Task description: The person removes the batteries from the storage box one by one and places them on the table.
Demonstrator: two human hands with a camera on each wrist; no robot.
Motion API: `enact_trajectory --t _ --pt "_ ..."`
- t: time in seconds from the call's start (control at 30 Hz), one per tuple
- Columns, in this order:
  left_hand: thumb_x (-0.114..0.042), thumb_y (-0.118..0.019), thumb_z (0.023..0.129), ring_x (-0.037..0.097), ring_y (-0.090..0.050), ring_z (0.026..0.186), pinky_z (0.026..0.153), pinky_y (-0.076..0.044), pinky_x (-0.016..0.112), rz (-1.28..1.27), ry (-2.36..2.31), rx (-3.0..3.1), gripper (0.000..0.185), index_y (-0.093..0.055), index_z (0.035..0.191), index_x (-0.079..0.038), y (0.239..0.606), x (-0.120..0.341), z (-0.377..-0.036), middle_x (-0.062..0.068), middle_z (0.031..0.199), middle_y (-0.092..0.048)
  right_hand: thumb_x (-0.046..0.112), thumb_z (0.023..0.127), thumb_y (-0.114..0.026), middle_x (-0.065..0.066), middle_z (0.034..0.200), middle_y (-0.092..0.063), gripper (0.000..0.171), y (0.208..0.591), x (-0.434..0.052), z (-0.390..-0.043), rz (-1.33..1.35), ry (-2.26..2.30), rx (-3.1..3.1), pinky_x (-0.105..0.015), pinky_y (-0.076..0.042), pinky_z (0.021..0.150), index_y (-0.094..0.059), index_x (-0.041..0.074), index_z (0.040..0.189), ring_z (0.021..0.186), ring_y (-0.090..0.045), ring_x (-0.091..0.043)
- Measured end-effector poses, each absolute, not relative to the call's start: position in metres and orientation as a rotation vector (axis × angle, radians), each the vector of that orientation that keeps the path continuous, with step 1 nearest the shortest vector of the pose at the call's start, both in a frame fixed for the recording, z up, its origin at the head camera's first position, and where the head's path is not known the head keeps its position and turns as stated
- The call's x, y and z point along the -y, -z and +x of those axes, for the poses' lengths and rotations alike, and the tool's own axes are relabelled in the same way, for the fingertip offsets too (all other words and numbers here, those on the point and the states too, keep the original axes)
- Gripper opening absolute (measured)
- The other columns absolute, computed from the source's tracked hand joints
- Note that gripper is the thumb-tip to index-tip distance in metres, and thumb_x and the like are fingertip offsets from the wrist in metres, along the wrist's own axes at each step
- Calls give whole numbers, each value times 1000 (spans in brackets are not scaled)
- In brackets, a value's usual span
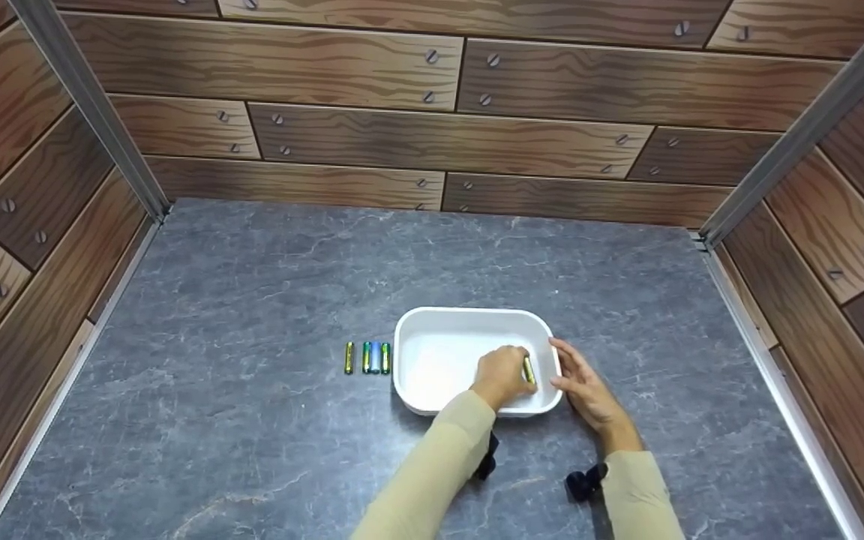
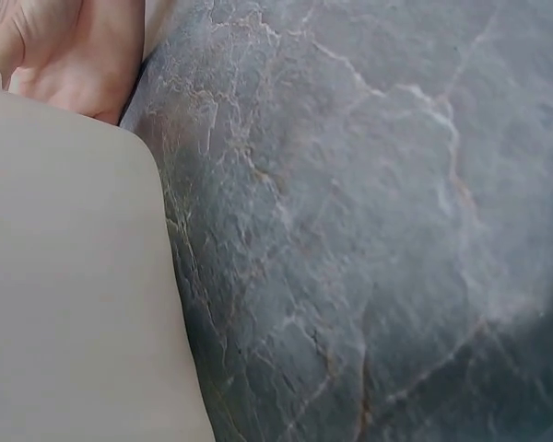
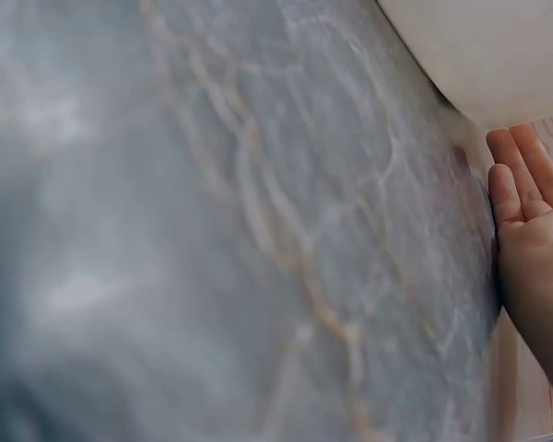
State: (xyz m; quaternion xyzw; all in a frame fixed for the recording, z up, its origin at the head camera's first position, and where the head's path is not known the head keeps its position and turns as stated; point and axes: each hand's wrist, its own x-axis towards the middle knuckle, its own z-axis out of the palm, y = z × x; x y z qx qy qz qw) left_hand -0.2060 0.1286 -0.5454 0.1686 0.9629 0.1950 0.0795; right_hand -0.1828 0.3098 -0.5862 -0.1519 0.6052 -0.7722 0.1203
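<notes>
1. My left hand (image 1: 503, 377) is inside the white tray (image 1: 447, 330), near its right wall, and my fingers are curled around one battery (image 1: 529, 370).
2. This battery stands almost upright in my grip, above the bottom of the tray.
3. I see nothing else in the tray; my hand hides part of its bottom.
4. My right hand (image 1: 589, 390) rests on the grey table (image 1: 252, 300) just outside the right wall of the tray, with fingers straight and together, holding nothing.
5. Three more batteries (image 1: 368, 358) lie on the table just left of the tray, side by side.
</notes>
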Motion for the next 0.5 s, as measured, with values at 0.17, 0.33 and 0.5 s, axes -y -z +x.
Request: enact_trajectory --t 0.17,0.33,0.5 --pt "-37 -81 73 17 -69 96 80 -54 30 502 -583 -2843 40 -70 107 -17 543 -127 -206 -1 101 -73 -9 90 -51 11 136 -53 59 586 -309 -183 -454 2250 -1773 -16 -40 102 -40 19 141 126 -49 -1" --pt "-37 -80 73 17 -68 100 81 -54 29 531 -607 -2831 49 -68 117 -17 538 -126 -206 -1 107 -73 -9 89 -51 14 135 -53 60 585 -310 -183 -426 2241 -1789 -14 -40 101 -40 19 141 125 -49 2" --pt "-36 -81 71 18 -69 99 79 -55 29 567 -650 -2852 52 -68 118 -18 529 -123 -205 0 108 -73 -8 90 -51 14 135 -53 61 585 -310 -183 -443 2231 -1791 -14 -40 101 -37 17 143 124 -50 2"
